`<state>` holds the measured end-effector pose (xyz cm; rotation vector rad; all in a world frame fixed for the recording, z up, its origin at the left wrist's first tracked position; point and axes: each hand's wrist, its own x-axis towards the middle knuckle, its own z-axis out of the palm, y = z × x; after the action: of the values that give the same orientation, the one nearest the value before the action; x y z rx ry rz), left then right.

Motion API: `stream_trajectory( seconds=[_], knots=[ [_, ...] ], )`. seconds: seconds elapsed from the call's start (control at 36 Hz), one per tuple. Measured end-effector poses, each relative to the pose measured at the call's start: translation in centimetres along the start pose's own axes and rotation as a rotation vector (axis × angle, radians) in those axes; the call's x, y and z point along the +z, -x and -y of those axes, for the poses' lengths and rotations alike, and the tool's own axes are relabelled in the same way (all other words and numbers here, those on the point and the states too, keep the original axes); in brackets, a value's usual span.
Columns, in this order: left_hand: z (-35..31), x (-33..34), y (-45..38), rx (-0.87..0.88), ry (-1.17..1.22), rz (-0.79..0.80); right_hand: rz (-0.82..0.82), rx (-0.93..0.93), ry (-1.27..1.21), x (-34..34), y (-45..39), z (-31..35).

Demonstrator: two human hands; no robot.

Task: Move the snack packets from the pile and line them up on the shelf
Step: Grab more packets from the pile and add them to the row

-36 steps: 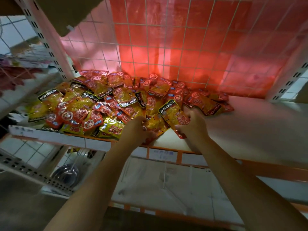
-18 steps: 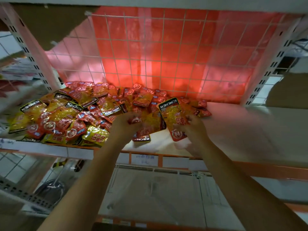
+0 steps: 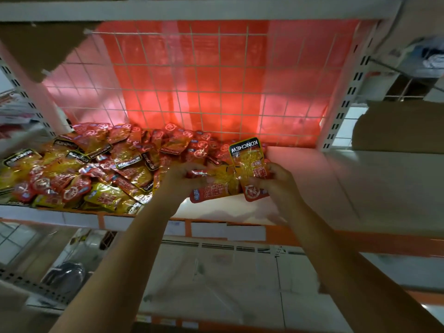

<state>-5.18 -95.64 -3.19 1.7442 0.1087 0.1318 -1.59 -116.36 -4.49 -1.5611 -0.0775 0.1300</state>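
Head view: right hand (image 3: 274, 181) is gripping one KONCHEW packet (image 3: 249, 169) upright, black brand band at top, label facing the camera. A second ago it was gripping this packet tilted over the near edge of the pile; now it is lifting it clear and carrying it rightward, toward the bare right part of the shelf (image 3: 360, 183). Reads as the transfer step starting, with no packet lined up yet as far as I can see.

Left hand (image 3: 182, 179) is closed on a second packet (image 3: 216, 188), which is lying sideways, red end toward the near edge of the shelf. The two held packets are overlapping slightly between the hands. The left hand has moved off the pile edge with it since the earlier frames.

Pile (image 3: 79, 169) is covering the left half of the shelf from the near edge to the wire grid back panel (image 3: 216, 80), packets lying at all angles, many face up.

Writing: "KONCHEW" in white on black is legible on the held packet and on several in the pile, some upside down. Red round seal logo and red Chinese characters on the yellow-orange film are too blurred to read. Price-tag strips on the near edge of the shelf (image 3: 209, 230) are showing no readable text.
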Motion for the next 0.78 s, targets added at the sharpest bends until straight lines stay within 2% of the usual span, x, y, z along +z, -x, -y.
stream_trajectory(
  seconds=[0.17, 0.25, 0.39, 0.53, 0.67, 0.78],
  knots=[
    [-0.9, 4.1, 0.9, -0.018, 0.012, 0.086, 0.059, 0.001, -0.031, -4.3, 1.2, 0.1],
    [-0.9, 6.0, 1.1, -0.023, 0.090, 0.017, 0.052, -0.005, -0.029, -6.1, 1.6, 0.1],
    [-0.8, 9.9, 1.7, -0.126, 0.449, -0.234, -0.023, 0.017, -0.148, -7.8, 2.4, -0.3],
    [-1.7, 14.3, 3.8, -0.104, 0.758, -0.263, -0.072, 0.060, -0.242, -9.3, 3.5, -1.1],
    [-1.4, 17.6, 5.4, -0.089, 0.744, -0.193, 0.000, 0.055, -0.213, -11.0, 4.5, -1.2],
    [-1.4, 18.0, 5.5, -0.126, 0.772, -0.215, 0.020, 0.017, -0.047, -12.3, 4.8, -0.9]
  ],
)
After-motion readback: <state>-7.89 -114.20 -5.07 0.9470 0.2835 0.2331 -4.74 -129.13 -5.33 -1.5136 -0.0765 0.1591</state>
